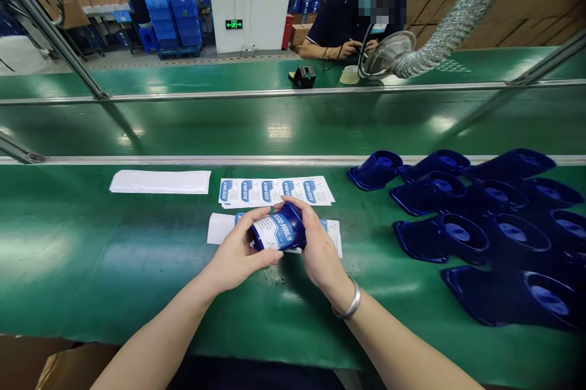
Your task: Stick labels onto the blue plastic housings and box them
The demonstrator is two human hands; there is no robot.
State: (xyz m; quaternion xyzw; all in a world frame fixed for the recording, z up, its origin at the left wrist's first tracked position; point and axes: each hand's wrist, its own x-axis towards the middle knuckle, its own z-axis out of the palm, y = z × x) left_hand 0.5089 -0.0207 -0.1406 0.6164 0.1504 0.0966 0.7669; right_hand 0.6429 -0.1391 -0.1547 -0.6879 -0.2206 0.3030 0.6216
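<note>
Between both hands I hold a dark blue plastic housing (pixel 293 219), tilted on its side over the green table. A white and blue label (pixel 274 232) lies on its curved face. My left hand (pixel 240 252) grips the left end, thumb along the lower edge of the label. Around the right end wraps my right hand (pixel 317 249), with a silver bracelet on that wrist. Just beneath the housing is a partly covered label sheet (pixel 333 234). Behind it lies another label sheet (pixel 274 190) with several blue and white labels.
Several more blue housings (pixel 462 231) stand in rows at the right. A white paper strip (pixel 160 182) lies at the left. Metal rails (pixel 293 94) cross beyond the work surface. Opposite, a co-worker (pixel 348 24) sits near a flexible silver duct (pixel 458 18).
</note>
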